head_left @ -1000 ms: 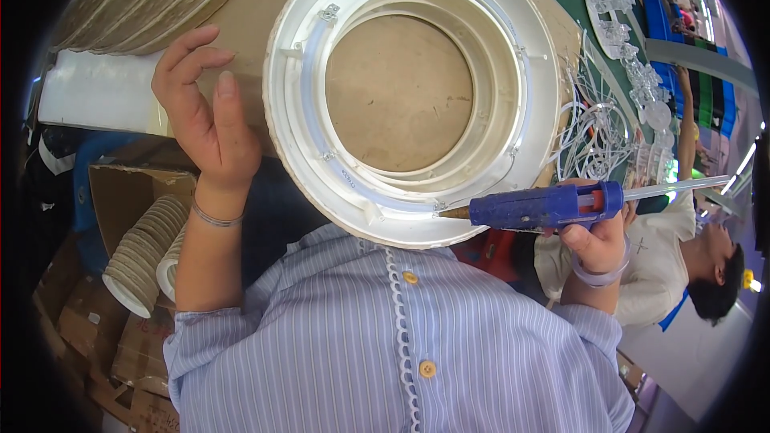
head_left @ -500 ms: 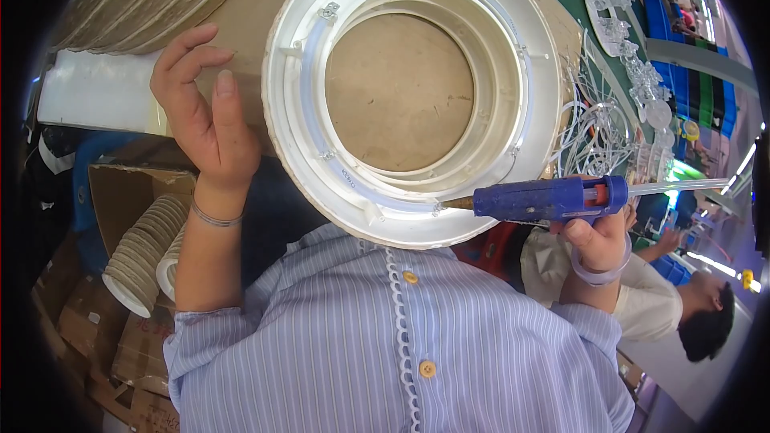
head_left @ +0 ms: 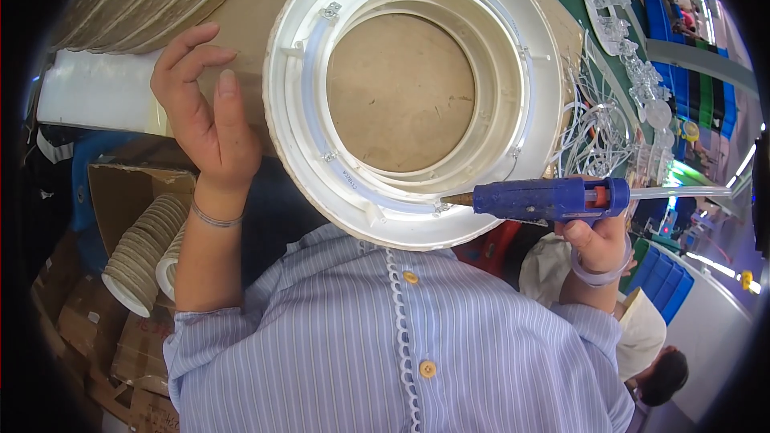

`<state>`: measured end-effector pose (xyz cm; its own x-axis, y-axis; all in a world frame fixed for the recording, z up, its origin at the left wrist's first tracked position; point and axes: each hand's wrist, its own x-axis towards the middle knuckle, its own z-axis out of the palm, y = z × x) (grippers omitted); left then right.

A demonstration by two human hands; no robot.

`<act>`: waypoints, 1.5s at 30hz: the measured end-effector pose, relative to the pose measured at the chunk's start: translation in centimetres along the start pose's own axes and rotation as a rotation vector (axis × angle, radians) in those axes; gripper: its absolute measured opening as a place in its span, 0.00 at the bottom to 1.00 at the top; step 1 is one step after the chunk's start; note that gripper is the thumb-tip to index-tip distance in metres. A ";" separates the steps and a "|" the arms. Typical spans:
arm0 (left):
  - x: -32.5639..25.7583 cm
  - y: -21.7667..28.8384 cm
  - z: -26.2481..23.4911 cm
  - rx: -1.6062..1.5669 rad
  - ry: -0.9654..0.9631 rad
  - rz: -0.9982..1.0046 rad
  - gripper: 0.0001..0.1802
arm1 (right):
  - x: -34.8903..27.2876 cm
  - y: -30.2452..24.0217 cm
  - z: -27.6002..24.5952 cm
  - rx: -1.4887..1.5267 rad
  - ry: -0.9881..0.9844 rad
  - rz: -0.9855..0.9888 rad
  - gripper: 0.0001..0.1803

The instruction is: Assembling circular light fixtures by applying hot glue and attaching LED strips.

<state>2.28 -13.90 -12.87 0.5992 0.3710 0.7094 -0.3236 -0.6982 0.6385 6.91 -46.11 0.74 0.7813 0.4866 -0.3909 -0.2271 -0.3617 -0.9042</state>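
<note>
A white ring-shaped housing (head_left: 281, 104) lies on the brown board, its round middle showing the board beneath. A translucent strip (head_left: 310, 80) runs along its inner channel, held by small clear clips. My right hand (head_left: 597, 242) grips a blue glue gun (head_left: 553, 199) with a clear glue stick poking out of its back. The gun's nozzle rests at a clip on the near right part of the ring, by the strip's end. My left hand (head_left: 204, 108) is raised to the left of the ring, fingers curved and apart, with nothing in it.
Loose clear tubes and wires (head_left: 597, 132) lie right of the ring, beside clear plastic parts (head_left: 630, 56). Ribbed tan stacks (head_left: 160, 0) stand at far left, above a white box (head_left: 96, 92). Below left, a carton (head_left: 144, 184) holds stacked rings. Another person (head_left: 642, 337) is at lower right.
My hands and the glue gun have barely moved; the nozzle stays at the clip. The other person at right has shifted lower, uncovering a blue crate.
</note>
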 end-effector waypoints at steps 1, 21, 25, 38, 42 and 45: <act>-0.1 0.0 0.0 -0.003 -0.001 0.000 0.09 | 0.0 0.0 0.0 -0.055 -0.005 -0.023 0.22; 0.0 0.9 0.2 -0.002 -0.031 -0.037 0.09 | -4.9 1.9 -3.7 -0.136 0.427 -0.168 0.27; 0.1 1.0 0.3 0.000 -0.033 -0.041 0.09 | -3.4 1.6 -3.0 -0.160 0.341 -0.174 0.23; 0.1 0.7 0.1 0.018 -0.047 -0.062 0.10 | -2.5 1.7 -2.5 -0.251 0.365 -0.216 0.21; 0.2 0.2 -0.2 0.032 -0.063 -0.084 0.10 | -2.3 1.5 -2.3 -0.295 0.373 -0.201 0.22; 0.2 0.3 -0.1 0.028 -0.068 -0.095 0.11 | -2.4 1.4 -2.0 -0.267 0.430 -0.231 0.24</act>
<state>2.22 -13.98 -12.57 0.6747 0.3950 0.6235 -0.2425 -0.6792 0.6927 5.85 -49.42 0.74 0.9731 0.2283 -0.0319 0.0892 -0.5002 -0.8613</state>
